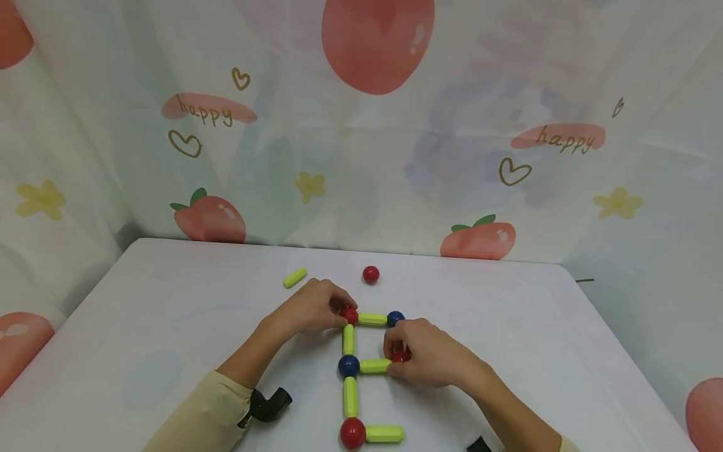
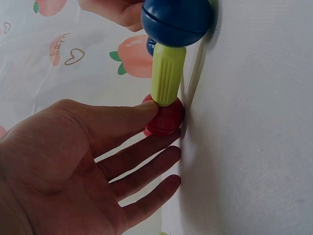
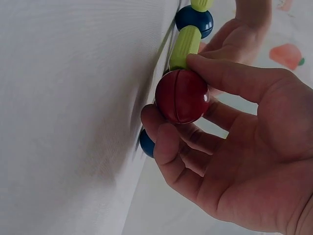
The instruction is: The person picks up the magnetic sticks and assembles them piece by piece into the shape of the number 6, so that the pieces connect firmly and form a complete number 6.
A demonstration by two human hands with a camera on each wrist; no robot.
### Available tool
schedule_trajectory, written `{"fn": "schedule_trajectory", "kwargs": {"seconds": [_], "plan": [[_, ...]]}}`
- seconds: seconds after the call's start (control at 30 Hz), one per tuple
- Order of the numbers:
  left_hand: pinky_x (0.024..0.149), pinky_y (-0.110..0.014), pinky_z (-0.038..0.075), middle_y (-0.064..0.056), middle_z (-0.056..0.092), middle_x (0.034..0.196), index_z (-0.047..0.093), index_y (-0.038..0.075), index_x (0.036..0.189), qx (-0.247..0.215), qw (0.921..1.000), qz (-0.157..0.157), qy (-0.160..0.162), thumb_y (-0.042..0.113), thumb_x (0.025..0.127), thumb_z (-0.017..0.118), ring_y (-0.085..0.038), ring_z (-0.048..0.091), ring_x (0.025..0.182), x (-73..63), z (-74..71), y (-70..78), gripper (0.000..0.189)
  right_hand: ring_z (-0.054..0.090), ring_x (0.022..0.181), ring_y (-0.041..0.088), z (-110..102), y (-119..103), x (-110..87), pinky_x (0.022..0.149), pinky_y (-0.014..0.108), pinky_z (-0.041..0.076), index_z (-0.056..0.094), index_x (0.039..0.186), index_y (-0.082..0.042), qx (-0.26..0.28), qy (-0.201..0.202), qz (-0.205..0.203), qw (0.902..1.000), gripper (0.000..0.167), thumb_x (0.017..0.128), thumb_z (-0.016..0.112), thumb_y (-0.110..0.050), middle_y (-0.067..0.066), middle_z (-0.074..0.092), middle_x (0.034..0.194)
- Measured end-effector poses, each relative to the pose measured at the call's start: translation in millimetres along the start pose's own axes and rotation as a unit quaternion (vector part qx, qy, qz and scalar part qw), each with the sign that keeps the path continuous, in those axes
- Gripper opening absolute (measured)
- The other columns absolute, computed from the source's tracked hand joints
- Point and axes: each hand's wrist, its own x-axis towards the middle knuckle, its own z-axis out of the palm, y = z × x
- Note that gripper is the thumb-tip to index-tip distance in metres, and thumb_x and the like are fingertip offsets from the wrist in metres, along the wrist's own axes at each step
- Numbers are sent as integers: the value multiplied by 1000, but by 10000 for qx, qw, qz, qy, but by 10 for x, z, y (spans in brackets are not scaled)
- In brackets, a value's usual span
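Note:
Yellow-green rods and balls joined in an angular figure lie on the table. At its far left corner my left hand (image 1: 314, 307) pinches a red ball (image 2: 168, 120) between thumb and fingers; the other fingers spread beside it. My right hand (image 1: 433, 355) holds another red ball (image 3: 182, 97) at the end of the middle rod (image 1: 374, 366), its thumb against the rod and fingers curled about the ball. A blue ball (image 1: 348, 366) joins the middle rod to the upright line. Another blue ball (image 1: 395, 319) ends the far rod (image 1: 372, 320), just beyond my right fingers.
A third red ball (image 1: 353, 433) with a rod (image 1: 385, 434) forms the near end. Farther back lie a loose rod (image 1: 295, 278) and a loose red ball (image 1: 371, 274). Black wrist gear (image 1: 270, 405) sits at my left sleeve. A printed curtain (image 1: 361, 157) stands behind the white table (image 1: 169, 301).

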Motion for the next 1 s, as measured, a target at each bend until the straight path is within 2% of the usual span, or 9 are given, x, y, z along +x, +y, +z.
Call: {"fn": "schedule_trajectory", "kwargs": {"seconds": [0.57,1.0], "plan": [[83,-28,56,5,75,96,81,15,112,-63,10000,39,4,10,89,82,-12,63,90,7,8,-21,24,55,80,15,-17,10,4,64,26,46,70,90,-20,142,-29,-105,9998,15,87,83,-14,-7,60,81],[83,-28,55,5,75,96,81,15,112,-51,9999,120,13,9,88,82,-12,63,90,3,0,-22,25,60,80,17,-59,19,-6,65,26,51,71,95,-16,427,127,-22,9990,15,87,83,-14,-6,65,84]]}}
